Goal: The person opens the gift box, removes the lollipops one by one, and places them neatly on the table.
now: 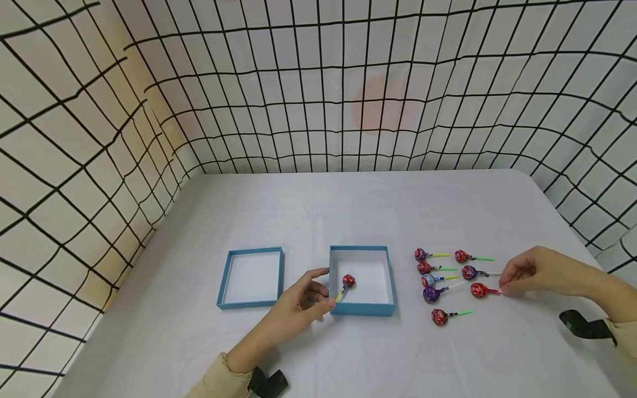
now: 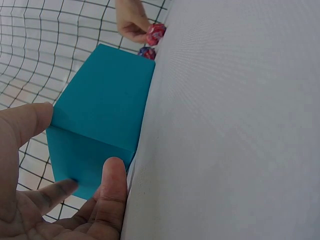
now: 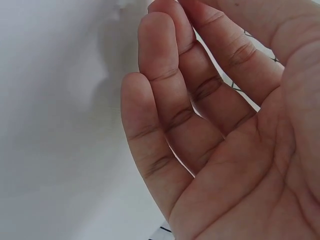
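In the head view, my right hand [image 1: 534,273] pinches the stick end of a red-wrapped lollipop [image 1: 479,290] at the right of the table. The right wrist view shows the palm and fingers of that hand [image 3: 215,130]; the stick is hidden there. My left hand [image 1: 301,304] touches the left side and front corner of a blue box [image 1: 363,309] with a white inside. One red lollipop [image 1: 349,281] lies in it, its stick leaning toward the front-left corner. In the left wrist view, the fingers of my left hand [image 2: 65,200] rest against the blue walls.
Several wrapped lollipops lie in two loose columns right of the box, among them a purple one [image 1: 431,294] and a red one [image 1: 440,317] nearest me. A blue-rimmed lid [image 1: 250,305] lies left of the box. Black netting [image 1: 323,102] surrounds the white table [image 1: 348,359].
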A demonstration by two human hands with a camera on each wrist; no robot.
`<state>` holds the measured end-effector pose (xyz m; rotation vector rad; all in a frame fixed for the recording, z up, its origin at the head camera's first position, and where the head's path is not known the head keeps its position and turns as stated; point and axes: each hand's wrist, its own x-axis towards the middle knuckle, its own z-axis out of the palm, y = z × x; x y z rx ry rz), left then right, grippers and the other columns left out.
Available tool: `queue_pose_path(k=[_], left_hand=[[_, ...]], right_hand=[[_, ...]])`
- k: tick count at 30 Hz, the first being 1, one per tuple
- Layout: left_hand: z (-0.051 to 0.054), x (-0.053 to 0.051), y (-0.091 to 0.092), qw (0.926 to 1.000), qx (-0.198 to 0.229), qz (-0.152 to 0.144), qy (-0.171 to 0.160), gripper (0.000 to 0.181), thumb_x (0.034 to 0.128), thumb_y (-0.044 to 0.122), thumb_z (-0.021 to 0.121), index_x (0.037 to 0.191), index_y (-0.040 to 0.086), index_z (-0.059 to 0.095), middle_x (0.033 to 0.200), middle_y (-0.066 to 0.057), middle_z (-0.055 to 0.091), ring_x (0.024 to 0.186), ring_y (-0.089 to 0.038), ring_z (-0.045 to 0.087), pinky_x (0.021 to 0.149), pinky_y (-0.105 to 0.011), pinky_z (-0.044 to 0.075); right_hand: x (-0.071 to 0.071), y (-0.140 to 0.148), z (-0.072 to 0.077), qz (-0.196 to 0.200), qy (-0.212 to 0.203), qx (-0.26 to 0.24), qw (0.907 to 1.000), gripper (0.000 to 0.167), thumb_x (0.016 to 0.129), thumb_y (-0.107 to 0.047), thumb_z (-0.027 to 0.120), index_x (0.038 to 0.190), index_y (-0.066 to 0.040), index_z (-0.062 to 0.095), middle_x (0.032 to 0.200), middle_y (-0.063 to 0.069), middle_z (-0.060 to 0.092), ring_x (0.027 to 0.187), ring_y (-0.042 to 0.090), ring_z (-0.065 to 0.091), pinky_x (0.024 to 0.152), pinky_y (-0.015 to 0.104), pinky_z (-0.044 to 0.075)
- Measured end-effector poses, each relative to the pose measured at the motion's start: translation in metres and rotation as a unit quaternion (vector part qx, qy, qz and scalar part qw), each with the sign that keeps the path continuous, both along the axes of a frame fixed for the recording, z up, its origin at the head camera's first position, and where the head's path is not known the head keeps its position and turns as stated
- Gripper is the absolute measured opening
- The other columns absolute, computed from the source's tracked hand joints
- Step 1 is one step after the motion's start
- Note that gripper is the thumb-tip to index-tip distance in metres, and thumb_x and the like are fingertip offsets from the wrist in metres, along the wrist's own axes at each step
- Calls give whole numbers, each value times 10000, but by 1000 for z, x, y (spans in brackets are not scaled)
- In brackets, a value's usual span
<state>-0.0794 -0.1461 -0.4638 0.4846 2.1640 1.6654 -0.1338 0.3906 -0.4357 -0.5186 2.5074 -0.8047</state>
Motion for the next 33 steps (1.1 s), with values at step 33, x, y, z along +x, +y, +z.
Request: queue_pose_path(k=[33], left_hand=[[2,0,1,10000,-2,58,-38,649,1052,215,714,1622,109,423,1246,-197,636,990,-206,657,799,-244,619]], right_hand=[[-27,-189,92,1296,-242,-249,9910,87,957,-242,822,996,-171,790,892,-39,758,803,104,662,753,235,591]])
